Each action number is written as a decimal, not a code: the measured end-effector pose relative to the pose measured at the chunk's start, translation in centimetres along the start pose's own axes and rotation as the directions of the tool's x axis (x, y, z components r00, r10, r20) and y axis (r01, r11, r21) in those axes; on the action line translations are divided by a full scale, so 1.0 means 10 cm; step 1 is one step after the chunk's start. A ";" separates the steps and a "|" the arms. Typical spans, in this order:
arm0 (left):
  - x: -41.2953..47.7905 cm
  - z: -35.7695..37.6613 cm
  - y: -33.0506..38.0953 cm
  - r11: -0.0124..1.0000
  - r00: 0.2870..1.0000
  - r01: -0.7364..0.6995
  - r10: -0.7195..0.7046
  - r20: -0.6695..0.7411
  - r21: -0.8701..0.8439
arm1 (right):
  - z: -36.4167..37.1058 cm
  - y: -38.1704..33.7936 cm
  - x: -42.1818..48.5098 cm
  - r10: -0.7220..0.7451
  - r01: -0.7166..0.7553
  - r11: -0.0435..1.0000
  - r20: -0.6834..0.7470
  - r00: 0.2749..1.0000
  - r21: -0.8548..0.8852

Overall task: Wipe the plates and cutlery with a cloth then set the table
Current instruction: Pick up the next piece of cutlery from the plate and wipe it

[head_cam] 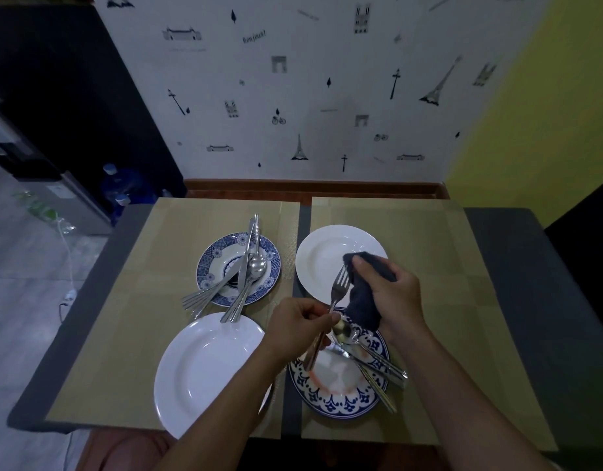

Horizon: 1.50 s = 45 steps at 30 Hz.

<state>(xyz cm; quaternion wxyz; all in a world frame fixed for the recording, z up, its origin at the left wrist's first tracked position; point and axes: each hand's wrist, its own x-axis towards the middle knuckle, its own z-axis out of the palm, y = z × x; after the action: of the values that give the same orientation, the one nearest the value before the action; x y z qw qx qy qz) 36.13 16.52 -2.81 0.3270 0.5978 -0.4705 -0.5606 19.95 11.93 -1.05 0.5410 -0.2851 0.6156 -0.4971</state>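
Observation:
My left hand [301, 322] grips a fork [337, 294] by its handle, tines pointing up and away. My right hand [391, 295] is closed on a dark blue cloth [362, 300], which hangs right beside the fork's neck. Under both hands lies a blue-patterned plate [337, 401] with several pieces of cutlery [374, 360] across it. A white plate [322, 258] sits behind the cloth. Another white plate [198, 372] lies at the near left. At the far left, a blue-patterned plate [211, 260] carries a pile of cutlery [240, 280].
Two tan placemats [164, 239] cover a dark grey table [517, 253]. A wall with printed landmarks stands behind the table. Blue water bottles [121, 188] and a white cable lie on the floor to the left.

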 end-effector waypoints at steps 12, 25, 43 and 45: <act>-0.04 0.08 0.02 0.988 0.999 -0.039 0.036 -0.027 -0.148 | 0.03 0.15 -0.05 -0.437 0.554 0.673 0.340 0.833 -0.490; 0.01 0.10 -0.05 0.865 0.898 -0.289 0.393 -0.196 0.409 | 0.16 0.16 -0.19 -0.089 0.120 0.958 0.127 0.988 -0.262; 0.14 -0.24 0.43 0.988 0.978 -0.136 0.123 -0.171 -0.070 | 0.09 0.06 -0.22 -0.036 0.193 0.925 0.429 0.903 -0.328; 0.15 -0.25 0.42 0.981 0.966 -0.145 0.111 -0.235 -0.132 | 0.07 0.06 -0.25 -0.007 0.148 0.941 0.421 0.907 -0.303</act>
<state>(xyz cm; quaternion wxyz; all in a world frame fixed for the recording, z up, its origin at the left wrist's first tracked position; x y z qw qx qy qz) 37.69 13.34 0.85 0.4574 0.6003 -0.4250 -0.4998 21.33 14.13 -0.66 0.5834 -0.4945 0.5490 -0.3373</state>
